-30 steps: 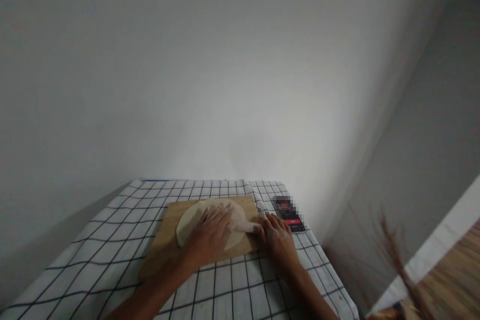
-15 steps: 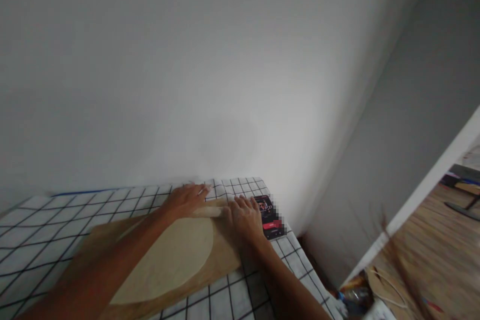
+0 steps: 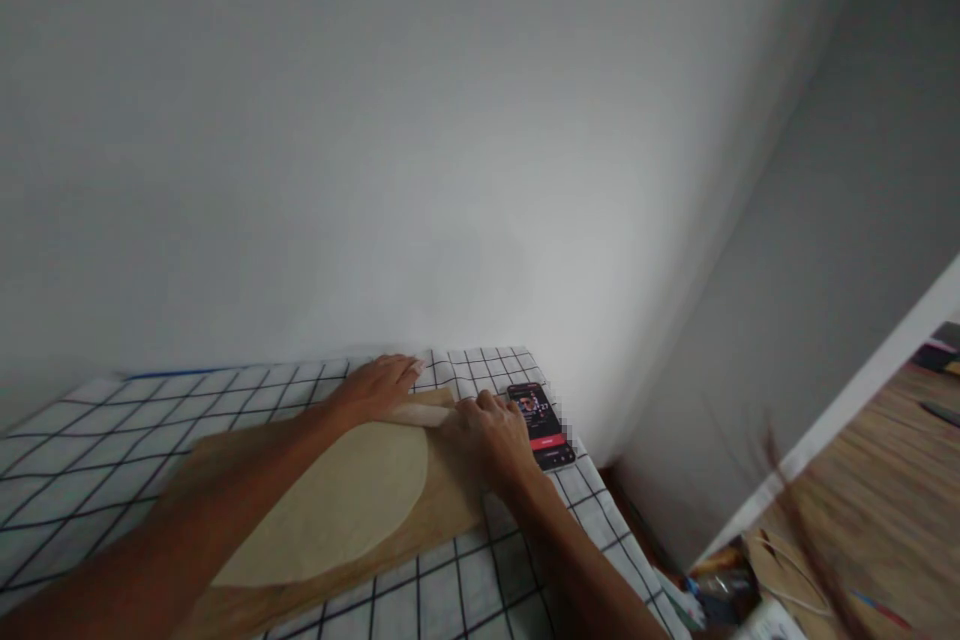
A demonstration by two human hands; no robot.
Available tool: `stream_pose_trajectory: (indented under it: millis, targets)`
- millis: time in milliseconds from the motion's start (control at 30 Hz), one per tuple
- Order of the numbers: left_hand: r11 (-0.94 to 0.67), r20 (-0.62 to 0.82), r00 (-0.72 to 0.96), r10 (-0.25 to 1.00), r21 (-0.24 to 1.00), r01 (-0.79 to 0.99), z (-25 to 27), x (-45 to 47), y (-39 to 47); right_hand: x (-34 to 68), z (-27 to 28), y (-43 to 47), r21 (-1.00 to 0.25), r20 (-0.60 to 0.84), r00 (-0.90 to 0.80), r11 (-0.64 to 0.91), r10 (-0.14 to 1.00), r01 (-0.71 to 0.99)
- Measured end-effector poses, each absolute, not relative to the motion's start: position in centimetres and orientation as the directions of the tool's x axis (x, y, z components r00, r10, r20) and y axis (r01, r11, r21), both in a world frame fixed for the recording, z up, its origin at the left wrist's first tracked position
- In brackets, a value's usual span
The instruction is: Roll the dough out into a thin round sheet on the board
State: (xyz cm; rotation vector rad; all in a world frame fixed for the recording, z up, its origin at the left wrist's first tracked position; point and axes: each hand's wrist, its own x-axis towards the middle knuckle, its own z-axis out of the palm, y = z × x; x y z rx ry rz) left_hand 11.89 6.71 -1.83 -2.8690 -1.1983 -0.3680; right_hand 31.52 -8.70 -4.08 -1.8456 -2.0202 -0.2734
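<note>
A wooden rolling pin [image 3: 420, 415] lies across the far end of a flat, pale sheet of dough [image 3: 337, 510]. My left hand [image 3: 384, 385] is over the pin's left part, and its fingers reach past the far side. At the pin's right end, my right hand [image 3: 496, 428] is curled over it, with the fingertips partly hidden. The dough rests on a wooden board [image 3: 442, 510], and my left forearm covers part of both.
Just right of my right hand lies a phone [image 3: 541, 428] with a lit screen. A black-and-white checked cloth [image 3: 442, 600] covers the table, which stands against a pale wall [image 3: 375, 170]. Various items [image 3: 731, 585] sit low at the right, beside a wooden floor [image 3: 877, 490].
My right hand's fingers have curled more around the pin's end. My left hand stays on the pin. The view has shifted slightly.
</note>
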Motion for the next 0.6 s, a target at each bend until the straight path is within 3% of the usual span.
stream_pose_trajectory:
  millis: [100, 167, 300, 433, 600]
  targets:
    - [-0.704, 0.181, 0.685, 0.706, 0.071, 0.706, -1.8, 10.0, 5.0, 31.8, -3.3, -9.9, -0.134, 0.371, -0.183, 0.248, 0.91, 0.959]
    - [-0.691, 0.183, 0.671, 0.718, 0.076, 0.719, -1.9, 8.1, 3.3, 31.8, -2.8, -10.7, -0.224, 0.339, -0.271, 0.357, 0.901, 0.907]
    - [-0.687, 0.308, 0.645, 0.699, 0.042, 0.725, -3.3, 3.4, -1.3, 31.0, -2.3, -11.9, -0.372, 0.336, -0.422, 0.53, 0.842, 0.762]
    - [-0.659, 0.353, 0.651, 0.672, -0.117, 0.743, -5.0, 0.9, -4.5, 29.8, -2.2, -12.2, -0.344, 0.382, -0.42, 0.548, 0.823, 0.762]
    - [-0.66, 0.397, 0.659, 0.639, -0.155, 0.735, -5.0, 1.3, -6.6, 29.9, -2.7, -11.9, -0.297, 0.399, -0.431, 0.559, 0.809, 0.774]
